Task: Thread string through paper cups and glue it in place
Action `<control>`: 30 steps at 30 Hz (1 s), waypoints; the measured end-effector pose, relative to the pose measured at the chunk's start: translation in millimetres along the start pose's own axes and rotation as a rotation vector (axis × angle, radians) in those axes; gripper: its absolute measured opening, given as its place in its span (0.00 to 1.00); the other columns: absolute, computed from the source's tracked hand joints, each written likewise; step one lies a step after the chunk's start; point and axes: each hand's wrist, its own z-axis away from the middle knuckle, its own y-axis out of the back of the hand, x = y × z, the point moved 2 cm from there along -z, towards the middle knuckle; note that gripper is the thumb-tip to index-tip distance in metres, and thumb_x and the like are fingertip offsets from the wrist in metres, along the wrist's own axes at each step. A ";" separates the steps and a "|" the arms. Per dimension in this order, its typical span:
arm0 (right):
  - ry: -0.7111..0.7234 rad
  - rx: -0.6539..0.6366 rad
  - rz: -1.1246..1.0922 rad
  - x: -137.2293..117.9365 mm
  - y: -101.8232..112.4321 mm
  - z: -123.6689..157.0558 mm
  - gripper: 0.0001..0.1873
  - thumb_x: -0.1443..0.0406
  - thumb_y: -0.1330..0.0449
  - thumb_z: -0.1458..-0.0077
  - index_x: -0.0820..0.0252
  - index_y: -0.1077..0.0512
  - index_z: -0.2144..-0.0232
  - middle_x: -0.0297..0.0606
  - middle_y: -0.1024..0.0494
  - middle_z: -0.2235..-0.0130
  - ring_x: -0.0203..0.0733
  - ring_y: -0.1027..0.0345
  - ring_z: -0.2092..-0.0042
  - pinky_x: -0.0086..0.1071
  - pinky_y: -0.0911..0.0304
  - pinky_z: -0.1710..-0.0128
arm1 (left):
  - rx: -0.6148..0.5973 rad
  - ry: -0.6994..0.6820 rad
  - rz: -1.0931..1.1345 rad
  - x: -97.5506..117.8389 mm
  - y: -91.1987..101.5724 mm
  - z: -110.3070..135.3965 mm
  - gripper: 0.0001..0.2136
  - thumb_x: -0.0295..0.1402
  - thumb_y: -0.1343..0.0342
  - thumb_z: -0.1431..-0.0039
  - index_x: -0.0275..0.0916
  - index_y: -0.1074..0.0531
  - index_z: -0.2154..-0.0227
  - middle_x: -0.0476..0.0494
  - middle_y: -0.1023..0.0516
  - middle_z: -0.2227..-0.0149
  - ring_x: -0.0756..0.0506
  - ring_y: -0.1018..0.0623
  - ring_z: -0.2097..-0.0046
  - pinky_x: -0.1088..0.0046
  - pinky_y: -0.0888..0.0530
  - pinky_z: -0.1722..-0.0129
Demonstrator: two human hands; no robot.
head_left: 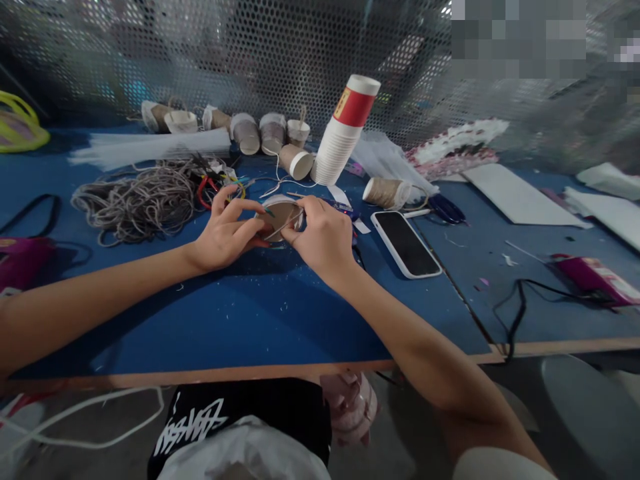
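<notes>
From the head camera, both hands met over the middle of the blue table [260, 313]. The left hand [225, 235] was half curled, thumb and fingers closed on the left side of a brown paper cup [279, 217] that lay on its side with its mouth turned toward the person. The right hand [323, 237] came in from the cup's four o'clock, fingertips pinched tight at its right edge. A thin pale strand [283, 225] ran across the cup's mouth to those fingertips; whether they gripped the strand or only the rim, I could not tell. The cup sat just above the table, held between the two hands.

A loose heap of grey cord [140, 197] lay at the cup's nine o'clock, near the left hand. At one o'clock a leaning stack of white cups [336, 150] with a red one on top stood close by. A phone [406, 244] lay face up at three o'clock, just beside the right hand, with blue-handled scissors [446, 208] beyond it. A row of wrapped cups [250, 132] lay on their sides at twelve o'clock, along the back edge. White sheets [520, 193] covered the far right, and a black cable [520, 303] trailed off the table's front edge there. Behind everything stood a perforated metal screen [250, 53].
</notes>
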 end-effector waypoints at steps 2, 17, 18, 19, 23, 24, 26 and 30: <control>0.003 -0.012 -0.018 -0.5 1.3 -0.1 0.04 0.71 0.44 0.52 0.62 0.32 0.70 0.38 0.25 0.73 0.37 0.32 0.72 0.28 0.44 0.75 | 0.008 -0.031 -0.048 2.7 2.2 -1.0 0.05 0.36 0.48 0.35 0.41 0.31 0.65 0.50 0.25 0.67 0.44 0.24 0.51 0.48 0.47 0.34; 0.100 0.109 0.024 0.0 -0.2 3.6 0.06 0.70 0.47 0.47 0.63 0.31 0.67 0.41 0.22 0.70 0.39 0.28 0.69 0.30 0.37 0.71 | 0.009 -0.001 -0.103 10.7 6.2 -0.5 0.06 0.37 0.45 0.37 0.42 0.28 0.61 0.49 0.24 0.69 0.36 0.29 0.41 0.36 0.64 0.33; 0.105 0.110 0.027 0.1 -0.1 3.5 0.06 0.70 0.47 0.47 0.63 0.31 0.67 0.41 0.22 0.70 0.40 0.29 0.69 0.30 0.37 0.71 | 0.015 -0.002 -0.122 10.8 5.6 -0.6 0.07 0.37 0.45 0.37 0.41 0.28 0.61 0.49 0.23 0.69 0.36 0.29 0.41 0.37 0.62 0.33; 0.110 0.111 0.031 0.3 -0.2 3.5 0.06 0.70 0.48 0.46 0.63 0.31 0.67 0.41 0.23 0.70 0.40 0.29 0.69 0.30 0.37 0.72 | 0.015 0.001 -0.140 10.8 4.8 -0.6 0.08 0.38 0.46 0.36 0.41 0.28 0.60 0.48 0.23 0.68 0.37 0.28 0.41 0.37 0.61 0.33; 0.122 0.128 0.057 0.7 -2.0 3.8 0.07 0.71 0.47 0.48 0.65 0.30 0.67 0.42 0.22 0.71 0.40 0.29 0.70 0.29 0.38 0.73 | -0.071 0.082 -0.097 9.4 -0.3 0.8 0.12 0.42 0.48 0.35 0.41 0.29 0.57 0.45 0.22 0.65 0.37 0.26 0.44 0.38 0.55 0.33; 0.120 0.125 0.057 0.7 -2.9 4.0 0.07 0.71 0.47 0.49 0.65 0.30 0.67 0.42 0.22 0.70 0.40 0.28 0.70 0.29 0.39 0.74 | -0.099 0.103 -0.068 9.0 -1.5 1.5 0.12 0.42 0.49 0.35 0.41 0.30 0.56 0.45 0.21 0.65 0.37 0.26 0.43 0.39 0.53 0.33; 0.103 0.105 0.051 0.4 -4.6 4.3 0.08 0.72 0.46 0.50 0.66 0.29 0.66 0.42 0.22 0.70 0.40 0.28 0.69 0.29 0.39 0.74 | -0.124 0.123 -0.021 8.4 -2.8 2.4 0.11 0.40 0.48 0.35 0.41 0.30 0.55 0.44 0.21 0.64 0.37 0.27 0.43 0.40 0.52 0.33; 0.061 0.047 0.058 -0.3 -5.8 4.5 0.08 0.72 0.45 0.50 0.66 0.30 0.66 0.43 0.22 0.69 0.41 0.28 0.69 0.30 0.39 0.73 | -0.095 0.072 -0.054 9.0 -2.4 1.6 0.11 0.39 0.48 0.35 0.40 0.30 0.55 0.45 0.21 0.64 0.38 0.27 0.43 0.42 0.50 0.33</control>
